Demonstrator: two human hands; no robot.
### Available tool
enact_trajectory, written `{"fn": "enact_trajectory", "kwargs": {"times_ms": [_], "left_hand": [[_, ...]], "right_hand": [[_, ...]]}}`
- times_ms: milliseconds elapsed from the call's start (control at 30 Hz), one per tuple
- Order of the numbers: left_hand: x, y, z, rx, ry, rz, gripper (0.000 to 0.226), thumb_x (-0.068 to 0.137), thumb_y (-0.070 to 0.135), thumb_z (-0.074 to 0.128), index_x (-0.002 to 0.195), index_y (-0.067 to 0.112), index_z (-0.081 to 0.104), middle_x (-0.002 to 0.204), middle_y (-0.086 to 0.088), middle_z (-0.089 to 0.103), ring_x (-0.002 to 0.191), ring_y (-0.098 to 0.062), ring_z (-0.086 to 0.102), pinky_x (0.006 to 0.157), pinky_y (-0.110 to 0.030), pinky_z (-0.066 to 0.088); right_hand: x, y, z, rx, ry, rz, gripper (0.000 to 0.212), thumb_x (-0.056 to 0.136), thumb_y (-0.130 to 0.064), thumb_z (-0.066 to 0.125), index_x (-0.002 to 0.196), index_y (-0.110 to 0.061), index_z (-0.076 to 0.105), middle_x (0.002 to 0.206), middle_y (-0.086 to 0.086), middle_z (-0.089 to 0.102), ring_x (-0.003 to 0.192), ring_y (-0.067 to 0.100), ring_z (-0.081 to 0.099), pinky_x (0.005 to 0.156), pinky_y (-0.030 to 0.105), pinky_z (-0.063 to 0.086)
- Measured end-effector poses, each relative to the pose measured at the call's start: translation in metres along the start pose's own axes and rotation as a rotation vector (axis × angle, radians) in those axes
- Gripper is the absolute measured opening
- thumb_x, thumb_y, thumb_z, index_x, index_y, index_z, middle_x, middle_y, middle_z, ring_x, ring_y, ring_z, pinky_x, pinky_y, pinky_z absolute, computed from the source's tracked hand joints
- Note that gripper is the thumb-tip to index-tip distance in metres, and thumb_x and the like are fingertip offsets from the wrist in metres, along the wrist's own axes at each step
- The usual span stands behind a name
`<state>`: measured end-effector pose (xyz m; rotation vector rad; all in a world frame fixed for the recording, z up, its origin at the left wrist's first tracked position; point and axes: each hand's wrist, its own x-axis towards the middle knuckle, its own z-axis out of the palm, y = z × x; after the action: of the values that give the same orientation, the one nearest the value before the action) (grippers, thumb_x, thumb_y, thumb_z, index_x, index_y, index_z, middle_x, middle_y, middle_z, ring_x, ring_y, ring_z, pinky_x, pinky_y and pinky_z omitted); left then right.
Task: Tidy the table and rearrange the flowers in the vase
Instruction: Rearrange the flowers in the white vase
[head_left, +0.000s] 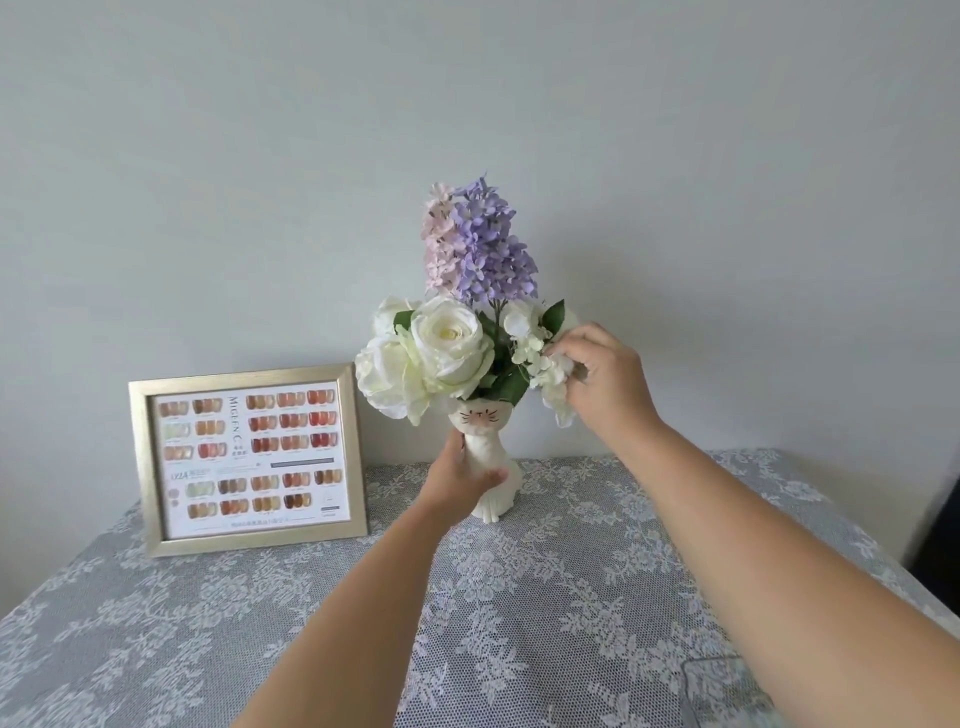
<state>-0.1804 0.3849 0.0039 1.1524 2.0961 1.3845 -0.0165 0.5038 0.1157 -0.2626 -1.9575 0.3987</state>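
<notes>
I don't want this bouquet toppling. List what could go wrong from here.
1. The cat-shaped vase is slim with a small base, and the flowers spread far wider than it. If the left hand loosens its grip on the neck, it may tip.
2. The right hand is pinching the small white blossoms at the right edge; a hard tug could pull the stem out or drag the vase sideways.
3. The framed chart stands close by on the left; a fall could hit it.

The table (571, 597) is covered in grey lace cloth. The vase (485, 452) appears matt ceramic. The frame (140, 467) is finished in brushed gold.
</notes>
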Motion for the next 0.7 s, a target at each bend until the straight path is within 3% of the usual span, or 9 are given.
{"fn": "enact_trajectory", "kwargs": {"times_ms": [100, 167, 267, 367, 433, 500, 567, 600, 700], "left_hand": [[-0.003, 0.004, -0.002, 0.004, -0.028, -0.009, 0.059, 0.082, 0.029, 0.077, 0.122, 0.036, 0.034, 0.102, 0.019, 0.053, 0.089, 0.001, 0.052, 0.066, -0.017, 0.041], [-0.005, 0.006, -0.002, 0.019, -0.023, -0.008, 0.056, 0.082, 0.03, 0.076, 0.119, 0.036, 0.033, 0.101, 0.018, 0.053, 0.086, 0.003, 0.051, 0.063, -0.016, 0.041], [-0.009, 0.007, 0.001, 0.039, 0.006, -0.006, 0.053, 0.084, 0.027, 0.075, 0.124, 0.027, 0.04, 0.115, 0.005, 0.061, 0.097, -0.012, 0.059, 0.08, -0.03, 0.05], [-0.015, 0.008, 0.001, 0.071, 0.042, 0.012, 0.068, 0.081, 0.028, 0.077, 0.137, 0.021, 0.039, 0.132, -0.003, 0.058, 0.118, -0.024, 0.056, 0.101, -0.047, 0.046], [-0.024, 0.009, -0.004, 0.021, 0.103, 0.024, 0.094, 0.076, 0.036, 0.081, 0.15, 0.023, 0.026, 0.149, -0.001, 0.042, 0.132, -0.024, 0.045, 0.107, -0.047, 0.04], [-0.037, 0.014, -0.017, -0.149, 0.178, 0.073, 0.105, 0.069, 0.044, 0.084, 0.151, 0.031, 0.02, 0.156, 0.003, 0.031, 0.134, -0.02, 0.041, 0.1, -0.037, 0.042], [-0.05, 0.024, -0.035, -0.32, 0.254, 0.191, 0.098, 0.063, 0.047, 0.087, 0.14, 0.043, 0.026, 0.151, 0.008, 0.036, 0.13, -0.015, 0.046, 0.09, -0.03, 0.049], [-0.054, 0.03, -0.046, -0.388, 0.299, 0.247, 0.102, 0.061, 0.047, 0.089, 0.141, 0.047, 0.025, 0.151, 0.01, 0.037, 0.132, -0.014, 0.045, 0.092, -0.032, 0.05], [-0.059, 0.053, -0.073, -0.444, 0.444, 0.292, 0.126, 0.055, 0.057, 0.087, 0.149, 0.051, 0.004, 0.163, 0.007, 0.013, 0.146, -0.021, 0.022, 0.112, -0.045, 0.028]], "right_hand": [[-0.007, 0.002, 0.0, -0.01, -0.002, 0.013, 0.043, 0.062, 0.026, 0.059, 0.089, -0.004, 0.074, 0.091, 0.013, 0.065, 0.08, 0.03, 0.063, 0.066, 0.038, 0.056], [-0.01, -0.001, 0.0, -0.014, -0.004, 0.006, 0.041, 0.061, 0.025, 0.062, 0.089, -0.003, 0.074, 0.092, 0.013, 0.066, 0.08, 0.029, 0.064, 0.066, 0.04, 0.056], [-0.011, -0.01, 0.002, 0.007, -0.003, -0.002, 0.034, 0.063, 0.018, 0.068, 0.088, -0.004, 0.075, 0.093, 0.011, 0.066, 0.079, 0.029, 0.064, 0.066, 0.043, 0.055], [-0.012, -0.019, -0.001, 0.012, -0.026, -0.018, 0.03, 0.068, 0.004, 0.074, 0.095, -0.008, 0.074, 0.1, 0.006, 0.065, 0.085, 0.025, 0.064, 0.073, 0.042, 0.055], [-0.015, -0.018, -0.01, 0.033, -0.043, -0.104, 0.035, 0.073, -0.015, 0.076, 0.107, -0.015, 0.07, 0.11, 0.001, 0.06, 0.097, 0.018, 0.061, 0.083, 0.035, 0.053], [-0.017, -0.012, -0.022, 0.091, -0.02, -0.136, 0.041, 0.078, -0.032, 0.067, 0.118, -0.024, 0.061, 0.116, -0.009, 0.053, 0.103, 0.006, 0.054, 0.087, 0.02, 0.044], [-0.015, 0.0, -0.031, 0.156, 0.093, 0.028, 0.04, 0.082, -0.036, 0.055, 0.122, -0.03, 0.054, 0.115, -0.012, 0.049, 0.093, -0.003, 0.051, 0.08, 0.014, 0.041], [-0.011, 0.005, -0.032, 0.196, 0.141, 0.161, 0.039, 0.084, -0.034, 0.051, 0.123, -0.03, 0.053, 0.119, -0.009, 0.049, 0.09, -0.006, 0.051, 0.08, 0.016, 0.042], [0.002, 0.011, -0.021, 0.272, 0.03, 0.479, 0.041, 0.095, -0.025, 0.047, 0.136, -0.024, 0.045, 0.139, 0.002, 0.043, 0.108, 0.0, 0.048, 0.095, 0.024, 0.035]]}}
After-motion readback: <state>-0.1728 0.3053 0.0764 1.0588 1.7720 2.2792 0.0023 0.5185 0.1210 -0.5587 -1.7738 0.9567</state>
